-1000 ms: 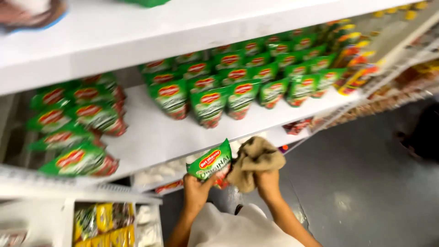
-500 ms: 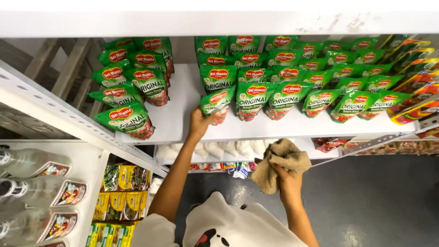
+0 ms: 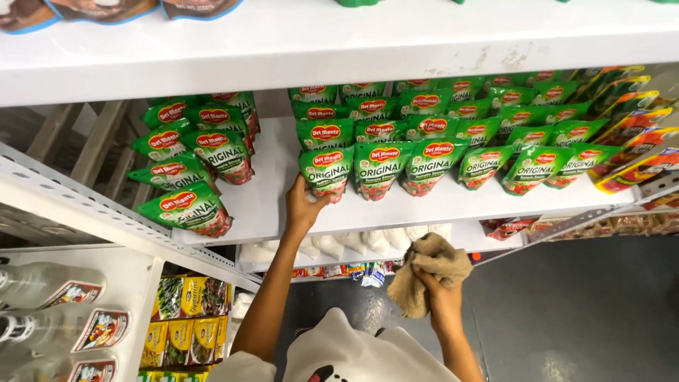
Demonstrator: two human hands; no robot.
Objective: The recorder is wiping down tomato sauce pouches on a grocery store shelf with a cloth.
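My left hand (image 3: 303,206) grips the lower edge of a green sauce pouch (image 3: 327,170) that stands at the front left of a row of like pouches on the white shelf (image 3: 269,205). My right hand (image 3: 440,293) is lower, in front of the shelf edge, closed around a crumpled tan cloth (image 3: 428,272). More green pouches (image 3: 187,159) stand in a separate group to the left, with a bare strip of shelf between the two groups.
A white shelf board (image 3: 339,42) runs overhead. Yellow-and-red pouches (image 3: 629,141) fill the right end of the row. White bags (image 3: 353,240) lie on the shelf below. Clear bottles (image 3: 49,290) and yellow packets (image 3: 177,325) sit at lower left. Dark floor lies beneath.
My left hand has carried the green pouch up from near my chest onto the shelf and now holds it in the row. My right hand stays low with the cloth.
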